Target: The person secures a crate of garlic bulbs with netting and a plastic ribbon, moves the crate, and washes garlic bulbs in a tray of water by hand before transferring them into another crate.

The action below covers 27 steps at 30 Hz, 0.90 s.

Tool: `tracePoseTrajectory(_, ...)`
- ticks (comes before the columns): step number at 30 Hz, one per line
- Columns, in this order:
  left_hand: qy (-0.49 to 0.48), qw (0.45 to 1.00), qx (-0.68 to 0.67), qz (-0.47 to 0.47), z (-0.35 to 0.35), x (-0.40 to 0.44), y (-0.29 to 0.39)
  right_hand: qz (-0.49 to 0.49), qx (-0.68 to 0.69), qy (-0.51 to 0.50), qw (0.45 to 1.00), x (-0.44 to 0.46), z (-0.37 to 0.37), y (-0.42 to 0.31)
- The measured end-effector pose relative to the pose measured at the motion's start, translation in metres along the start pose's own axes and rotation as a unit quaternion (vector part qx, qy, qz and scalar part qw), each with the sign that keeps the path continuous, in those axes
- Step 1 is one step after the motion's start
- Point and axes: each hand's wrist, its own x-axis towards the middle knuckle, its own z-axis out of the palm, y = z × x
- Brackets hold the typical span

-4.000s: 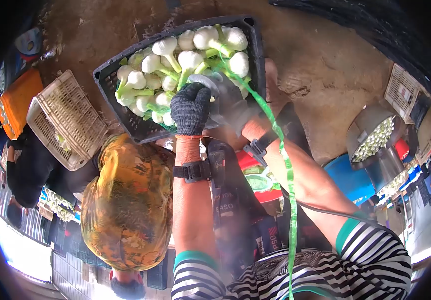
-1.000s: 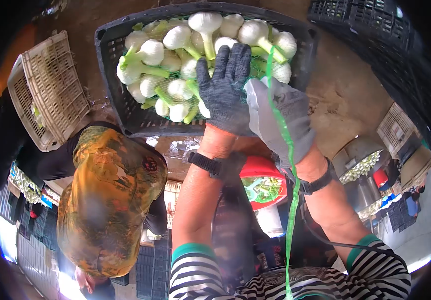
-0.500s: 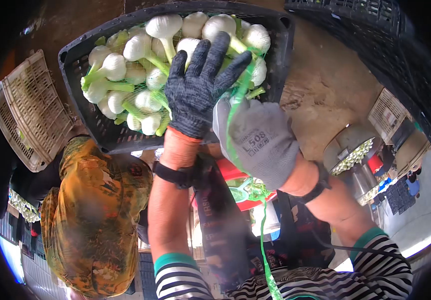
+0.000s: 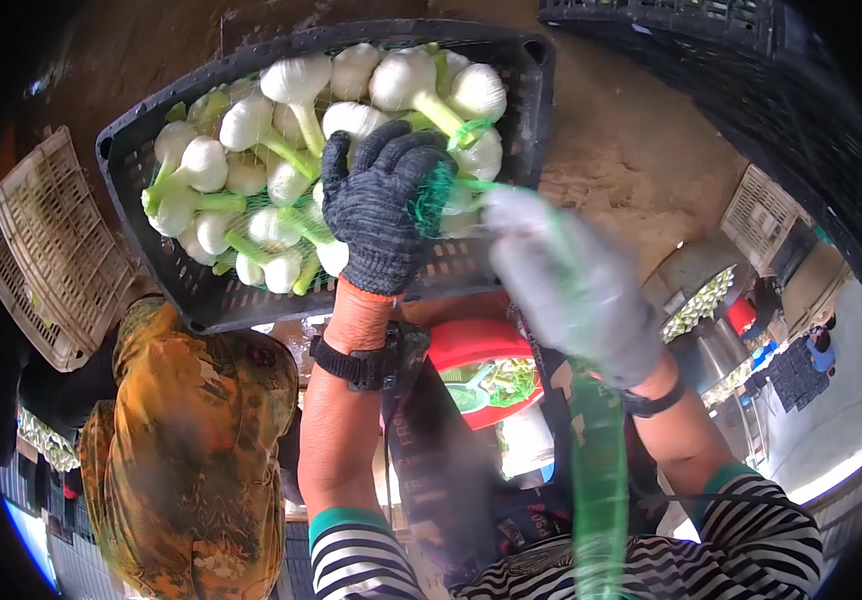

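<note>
A black plastic crate (image 4: pixel 326 310) holds white garlic bulbs (image 4: pixel 296 78) with green stalks, under fine green netting. My left hand (image 4: pixel 383 205), in a dark grey knit glove, is closed over the near right part of the bulbs. Bunched green netting (image 4: pixel 433 200) sticks out between its thumb side and the crate's right end. To its right, my right hand (image 4: pixel 576 285), in a light grey glove, is blurred by motion. A green plastic strip (image 4: pixel 599 480) runs from the bunched netting to its fingertips and hangs down past the wrist.
Below the crate stands a red basin (image 4: pixel 461 345) with green trimmings and a pale green scoop. A person in a patterned orange-brown top (image 4: pixel 191 450) is at the left, near stacked beige crates (image 4: pixel 56 250). Black crates (image 4: pixel 751 90) stand upper right, a metal bowl (image 4: pixel 696 290) farther down.
My left hand has gone from spread fingers to a closed grip on the netting. My right hand has moved right and down, away from it. The crate appears slightly lower and farther left.
</note>
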Motion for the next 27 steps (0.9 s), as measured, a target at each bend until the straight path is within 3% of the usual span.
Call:
tracePoseTrajectory(1,-0.004,1.0,-0.001,-0.003,0.0,0.002,0.0,0.029,0.023,0.031,0.999,-0.005,-0.016,0.012)
tracePoseTrajectory(2,-0.009,1.0,-0.001,-0.005,-0.002,0.003,-0.001,0.224,0.197,0.105,0.949,-0.007,-0.029,0.016)
tracePoseTrajectory(4,-0.007,1.0,0.014,-0.011,0.001,0.001,-0.003,0.152,0.136,0.156,0.966,-0.005,-0.055,0.041)
tracePoseTrajectory(5,-0.008,1.0,0.0,0.014,0.0,0.001,-0.006,0.053,0.031,0.11,0.992,0.006,-0.058,0.025)
tracePoseTrajectory(7,0.016,0.998,0.029,0.047,0.003,0.0,-0.013,-0.123,-0.104,-0.033,0.986,0.028,-0.06,-0.021)
tracePoseTrajectory(10,0.07,0.993,-0.077,-0.047,0.039,-0.009,-0.021,-0.265,0.037,-0.137,0.954,0.021,-0.034,-0.027)
tracePoseTrajectory(11,0.031,0.992,-0.086,-0.09,0.025,-0.013,-0.01,-0.288,0.112,-0.16,0.938,0.015,-0.029,-0.017)
tracePoseTrajectory(12,0.018,0.998,-0.027,-0.06,0.015,-0.01,-0.003,-0.293,0.169,-0.208,0.918,0.01,-0.035,-0.001)
tracePoseTrajectory(13,0.008,0.999,0.032,-0.029,0.004,-0.008,0.004,-0.295,0.225,-0.253,0.893,0.005,-0.044,0.012)
tracePoseTrajectory(14,0.053,0.998,0.023,0.011,0.004,-0.007,0.002,-0.256,0.266,-0.24,0.898,0.0,-0.051,0.02)
tracePoseTrajectory(16,0.051,0.992,0.094,0.07,-0.009,-0.003,0.014,-0.231,0.259,-0.241,0.906,-0.009,-0.078,0.032)
tracePoseTrajectory(19,0.038,0.999,0.015,0.002,-0.012,-0.01,0.019,-0.186,0.341,-0.254,0.886,-0.019,-0.086,0.05)
tracePoseTrajectory(20,0.032,0.999,0.025,0.021,-0.009,-0.007,0.014,-0.161,0.37,-0.257,0.878,-0.021,-0.086,0.054)
tracePoseTrajectory(22,0.065,0.997,-0.049,-0.008,-0.004,-0.004,0.013,-0.07,0.421,-0.258,0.867,-0.033,-0.082,0.058)
tracePoseTrajectory(24,0.07,0.985,-0.155,-0.032,-0.004,-0.002,0.015,-0.062,0.401,-0.28,0.87,-0.036,-0.09,0.06)
tracePoseTrajectory(26,0.04,0.958,-0.26,-0.114,-0.007,-0.004,0.023,-0.114,0.364,-0.294,0.876,-0.031,-0.094,0.062)
tracePoseTrajectory(27,0.046,0.962,-0.254,-0.09,-0.007,-0.002,0.019,-0.131,0.338,-0.291,0.885,-0.03,-0.096,0.061)
